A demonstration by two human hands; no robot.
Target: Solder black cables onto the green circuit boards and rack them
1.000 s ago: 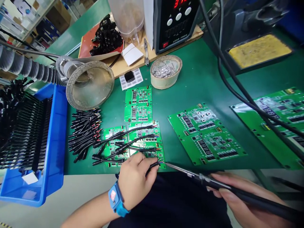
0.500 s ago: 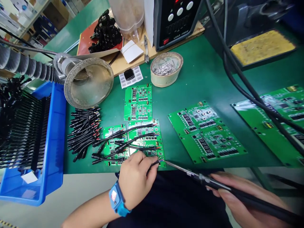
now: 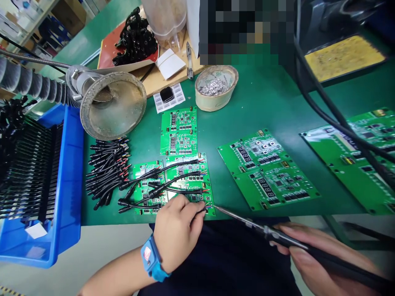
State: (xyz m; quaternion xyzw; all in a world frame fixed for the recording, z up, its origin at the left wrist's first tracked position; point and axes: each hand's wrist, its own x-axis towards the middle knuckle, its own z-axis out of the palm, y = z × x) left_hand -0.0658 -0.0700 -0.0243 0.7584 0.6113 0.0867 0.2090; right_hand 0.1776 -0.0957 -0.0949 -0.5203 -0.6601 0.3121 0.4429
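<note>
Left hand [image 3: 177, 234] pinches a thin black cable [image 3: 201, 210] over a rectangular green circuit board [image 3: 200, 181]; right hand [image 3: 317, 271] grips a slim black soldering iron [image 3: 277, 235]; a steady pinch should help!

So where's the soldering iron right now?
In the head view, the soldering iron is at lower right, held in the right hand, its tip at the right edge of the circuit board beneath the left hand.

green table [image 3: 247, 109], its top shiny; pale floor [image 3: 105, 244] below; striped tape [image 3: 10, 291] lower left; cluttered shelf [image 3: 39, 21] upper left
</note>
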